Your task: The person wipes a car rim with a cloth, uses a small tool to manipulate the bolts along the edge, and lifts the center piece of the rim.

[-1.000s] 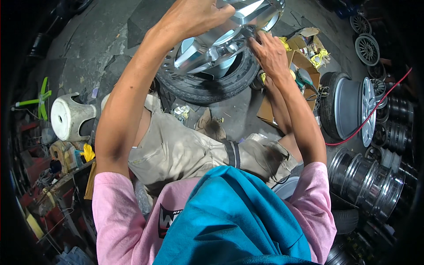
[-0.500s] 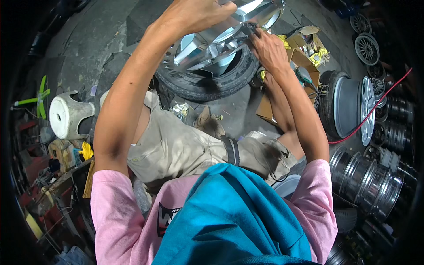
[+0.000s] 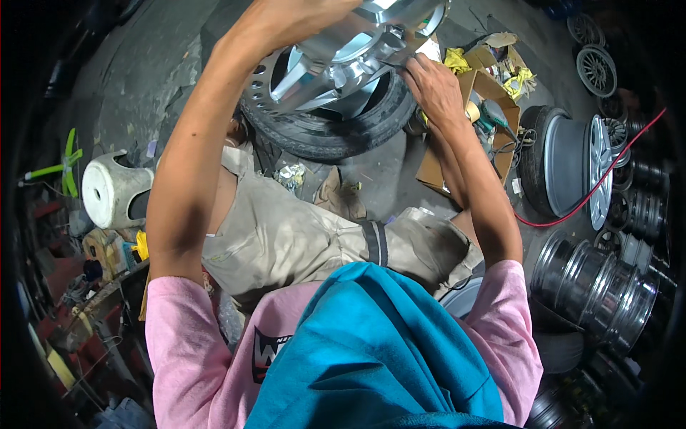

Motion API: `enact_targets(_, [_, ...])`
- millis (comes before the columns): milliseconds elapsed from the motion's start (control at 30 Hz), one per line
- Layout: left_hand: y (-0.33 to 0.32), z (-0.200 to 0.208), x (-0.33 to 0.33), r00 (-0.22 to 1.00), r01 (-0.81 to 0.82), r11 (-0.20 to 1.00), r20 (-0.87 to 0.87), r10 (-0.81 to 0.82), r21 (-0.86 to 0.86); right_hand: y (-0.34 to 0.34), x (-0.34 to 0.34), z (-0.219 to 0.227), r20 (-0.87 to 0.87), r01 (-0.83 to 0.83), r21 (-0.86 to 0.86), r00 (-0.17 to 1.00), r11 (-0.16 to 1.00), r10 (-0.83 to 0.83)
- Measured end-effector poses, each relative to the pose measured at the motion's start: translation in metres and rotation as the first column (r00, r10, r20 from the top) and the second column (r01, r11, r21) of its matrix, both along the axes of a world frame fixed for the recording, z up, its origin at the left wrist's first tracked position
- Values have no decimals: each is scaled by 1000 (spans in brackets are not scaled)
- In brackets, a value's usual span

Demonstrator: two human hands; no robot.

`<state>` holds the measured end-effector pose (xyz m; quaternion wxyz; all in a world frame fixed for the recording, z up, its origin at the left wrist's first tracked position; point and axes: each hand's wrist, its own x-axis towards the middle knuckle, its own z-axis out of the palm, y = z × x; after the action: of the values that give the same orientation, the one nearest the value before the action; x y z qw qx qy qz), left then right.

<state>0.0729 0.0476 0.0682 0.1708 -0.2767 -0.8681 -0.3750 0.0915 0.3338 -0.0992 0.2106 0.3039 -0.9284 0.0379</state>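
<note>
A shiny silver alloy wheel rim (image 3: 336, 71) leans tilted over a black tire (image 3: 321, 136) lying on the floor before me. My left hand (image 3: 300, 16) is curled at the rim's upper left edge; the picture's top edge cuts off its fingertips. At the rim's right side my right hand (image 3: 434, 87) is closed, its fingers pinching a small dark piece (image 3: 393, 63) against a spoke. What that piece is I cannot make out. Beneath the rim, a lighter silver wheel part (image 3: 357, 104) shows inside the tire.
Right of the tire stands an open cardboard box (image 3: 493, 89) with tools and yellow cloths. Beyond it are a tired wheel (image 3: 564, 164), a red hose (image 3: 550, 224) and stacked chrome rims (image 3: 593, 293). To the left are a white stool (image 3: 107, 189) and a green fan-like piece (image 3: 69, 161).
The rim has shifted slightly left and down in view. My right hand has moved a little with it, still pinching the dark piece. My left hand has slid toward the upper left.
</note>
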Motion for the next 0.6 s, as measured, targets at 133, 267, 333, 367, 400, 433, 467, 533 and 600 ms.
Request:
enact_targets(133, [-2,-5,-6,998,38,999,-55,-37,19,2,7,-12,29,50,-92,998,995,-47])
enact_targets(267, [3,1,-3,1000,-2,1000,23,2,-30,1,23,-34,253,164,-299,964,940,-88])
enact_targets(333, [-1,-1,-3,999,-23,998,-34,21,-64,-8,30,-36,309,195,-370,948,908,-77])
enact_targets(367, [0,-2,-3,999,-17,998,-32,15,-65,-9,32,-37,362,234,-428,930,873,-72])
enact_targets(400, [0,-2,-4,998,12,999,-56,-14,-34,-12,33,-40,296,225,-467,951,855,-89])
enact_targets(433, [0,-3,-4,996,41,999,-80,-41,-3,-16,34,-42,297,229,-467,950,854,-92])
enact_targets(467, [2,-2,-4,996,49,999,-80,-49,-1,-17,35,-45,297,256,-514,948,819,-109])
enact_targets(533, [6,1,-2,1000,-20,999,11,20,-42,-16,36,-59,281,286,-561,949,777,-146])
enact_targets(600, [2,-1,-4,1000,-4,999,-14,3,-41,-31,44,-69,350,346,-612,925,711,-150])
